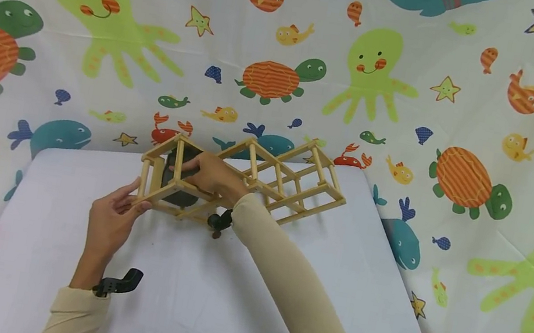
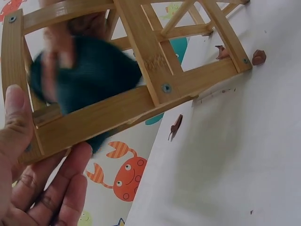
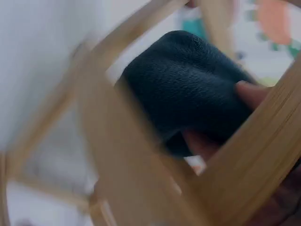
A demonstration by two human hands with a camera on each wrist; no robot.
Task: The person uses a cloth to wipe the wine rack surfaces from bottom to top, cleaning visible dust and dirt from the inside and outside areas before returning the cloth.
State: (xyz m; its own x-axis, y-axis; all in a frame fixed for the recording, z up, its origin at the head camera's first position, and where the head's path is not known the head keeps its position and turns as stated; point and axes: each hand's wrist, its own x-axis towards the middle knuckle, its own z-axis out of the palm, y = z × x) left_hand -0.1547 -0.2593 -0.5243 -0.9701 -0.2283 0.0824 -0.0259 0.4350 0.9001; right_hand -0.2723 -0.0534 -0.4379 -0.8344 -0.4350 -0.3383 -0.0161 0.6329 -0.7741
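Note:
A light wooden slatted rack (image 1: 319, 165) stretches across the back of the white table. My left hand (image 1: 111, 223) grips its left end, with the thumb (image 2: 14, 113) on the near side of a corner and fingers below the rail. Inside the frame at that end, my right hand (image 1: 215, 175) holds a dark teal cloth (image 3: 183, 84) bunched between thumb and fingers. The cloth (image 2: 96, 70) lies against the bars in the left wrist view, where the right hand is blurred. Rack bars partly hide the right fingers in the right wrist view.
Small brown scraps (image 2: 175, 126) lie on the white tabletop (image 1: 202, 297) below the rack. Another brown piece (image 2: 258, 57) sits by a rack corner. A curtain (image 1: 288, 37) printed with sea animals hangs right behind the table and down both sides.

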